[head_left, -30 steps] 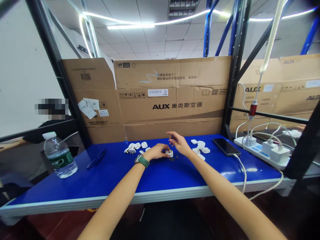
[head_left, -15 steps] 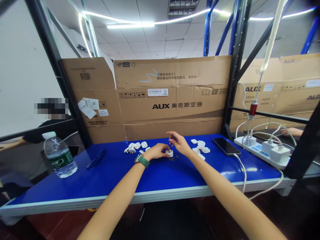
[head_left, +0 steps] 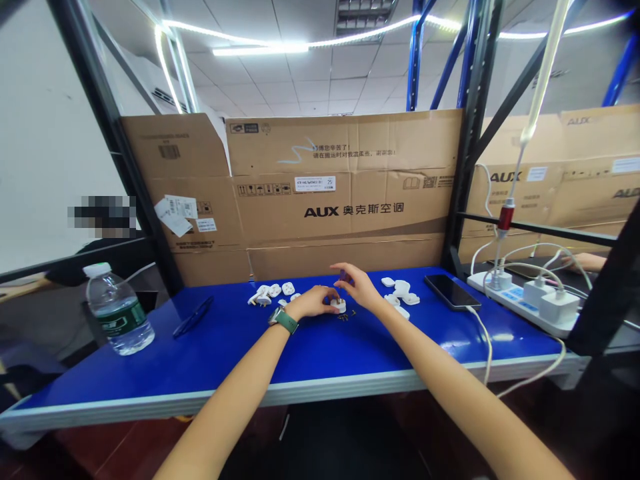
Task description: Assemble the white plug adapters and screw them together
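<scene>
My left hand (head_left: 313,301), with a green watch on the wrist, rests on the blue table (head_left: 240,353) and pinches a small white plug part (head_left: 339,306). My right hand (head_left: 357,285) hovers just above that part, fingers curled round a small dark thing I cannot make out. A few tiny dark screws (head_left: 346,316) lie beside the part. More white plug parts lie in a left group (head_left: 273,293) and a right group (head_left: 401,291).
A water bottle (head_left: 117,310) and a dark pen (head_left: 193,316) are at the left. A black phone (head_left: 453,292) on a cable and a white power strip (head_left: 530,300) with chargers sit at the right. A cardboard wall (head_left: 345,200) backs the table. Another person's hand (head_left: 587,261) shows at far right.
My right hand has come slightly down and left toward the white part. The other person's hand at far right has shifted. My left hand stays put.
</scene>
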{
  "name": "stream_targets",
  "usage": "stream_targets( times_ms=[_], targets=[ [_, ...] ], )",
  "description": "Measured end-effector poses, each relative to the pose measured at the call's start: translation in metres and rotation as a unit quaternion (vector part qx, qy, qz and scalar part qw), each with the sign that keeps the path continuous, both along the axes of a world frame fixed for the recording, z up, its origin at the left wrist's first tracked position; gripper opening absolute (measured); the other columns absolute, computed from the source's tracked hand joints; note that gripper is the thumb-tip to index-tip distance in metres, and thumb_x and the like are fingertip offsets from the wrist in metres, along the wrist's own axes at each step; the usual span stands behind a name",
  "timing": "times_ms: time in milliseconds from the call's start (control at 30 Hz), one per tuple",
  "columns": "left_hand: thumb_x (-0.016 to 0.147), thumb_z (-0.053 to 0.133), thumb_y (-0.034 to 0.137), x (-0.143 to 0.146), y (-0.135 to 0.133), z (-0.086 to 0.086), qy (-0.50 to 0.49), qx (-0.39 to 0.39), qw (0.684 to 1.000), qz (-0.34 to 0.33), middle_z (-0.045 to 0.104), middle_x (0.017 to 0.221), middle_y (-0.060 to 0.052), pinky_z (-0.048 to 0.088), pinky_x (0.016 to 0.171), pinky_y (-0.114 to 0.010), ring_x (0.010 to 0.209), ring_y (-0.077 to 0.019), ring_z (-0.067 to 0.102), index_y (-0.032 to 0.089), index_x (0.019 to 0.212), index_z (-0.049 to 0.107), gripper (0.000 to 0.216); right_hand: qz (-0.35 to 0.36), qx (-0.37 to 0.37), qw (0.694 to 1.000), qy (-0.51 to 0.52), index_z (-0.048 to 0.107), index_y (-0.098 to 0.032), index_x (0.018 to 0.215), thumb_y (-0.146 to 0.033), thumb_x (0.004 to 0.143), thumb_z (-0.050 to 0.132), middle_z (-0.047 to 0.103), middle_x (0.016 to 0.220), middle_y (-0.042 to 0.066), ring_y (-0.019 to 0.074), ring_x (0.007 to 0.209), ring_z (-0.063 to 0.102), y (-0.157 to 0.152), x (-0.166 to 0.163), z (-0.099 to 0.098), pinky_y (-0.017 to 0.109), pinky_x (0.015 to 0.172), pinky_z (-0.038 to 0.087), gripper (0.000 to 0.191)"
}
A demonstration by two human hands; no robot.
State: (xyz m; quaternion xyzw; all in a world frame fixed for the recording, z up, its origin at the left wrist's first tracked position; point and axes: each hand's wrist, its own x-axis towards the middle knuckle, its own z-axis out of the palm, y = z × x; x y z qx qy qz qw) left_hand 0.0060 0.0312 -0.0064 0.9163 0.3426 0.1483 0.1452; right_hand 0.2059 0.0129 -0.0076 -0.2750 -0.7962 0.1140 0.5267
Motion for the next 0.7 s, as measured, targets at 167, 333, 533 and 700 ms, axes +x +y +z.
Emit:
stream_targets(
  times_ms=[167, 333, 533, 700],
  targets=[
    [0.079, 0.077, 0.04, -0.0008, 0.0029, -0.0029, -0.006, -0.005, 1.0, 0.002, 0.073, 0.107, -0.005, 0.046, 0.085, -0.029, 0.098, -0.0229, 0.066, 0.02, 0.108, 0.07, 0.036, 0.025, -0.024, 0.999, 0.036, 0.059, -0.023, 0.134, -0.025, 0.094, 0.052, 0.066, 0.108, 0.008, 0.0184, 0.09, 0.063, 0.0021, 0.0008, -0.0011, 0.034, 0.083, 0.052, 0.04],
    [0.079, 0.077, 0.04, -0.0016, 0.0036, -0.0037, 0.002, 0.006, 1.0, 0.007, 0.072, 0.108, -0.005, 0.046, 0.083, -0.028, 0.097, -0.0222, 0.066, 0.02, 0.11, 0.07, 0.037, 0.058, -0.082, 0.992, 0.082, 0.057, -0.021, 0.137, -0.027, 0.096, 0.046, 0.07, 0.104, 0.007, 0.0157, 0.079, 0.067, 0.0072, 0.0015, -0.0036, 0.033, 0.079, 0.055, 0.043],
    [0.08, 0.076, 0.042, -0.0018, 0.0047, -0.0043, 0.003, 0.016, 1.0, 0.005, 0.073, 0.102, -0.005, 0.045, 0.081, -0.028, 0.094, -0.0223, 0.066, 0.019, 0.109, 0.069, 0.037, 0.035, -0.064, 0.995, 0.072, 0.068, -0.02, 0.119, -0.026, 0.089, 0.058, 0.068, 0.084, 0.002, 0.0159, 0.071, 0.067, 0.0033, -0.0001, 0.0019, 0.029, 0.072, 0.052, 0.032],
    [0.08, 0.076, 0.041, -0.0024, 0.0059, -0.0056, -0.007, 0.012, 1.0, -0.003, 0.073, 0.103, -0.005, 0.045, 0.081, -0.027, 0.094, -0.0221, 0.066, 0.019, 0.108, 0.069, 0.036, 0.03, -0.072, 0.994, 0.08, 0.071, -0.021, 0.111, -0.028, 0.087, 0.062, 0.066, 0.079, 0.0, 0.0157, 0.069, 0.066, 0.0017, 0.0, 0.0044, 0.028, 0.07, 0.051, 0.027]
  ],
)
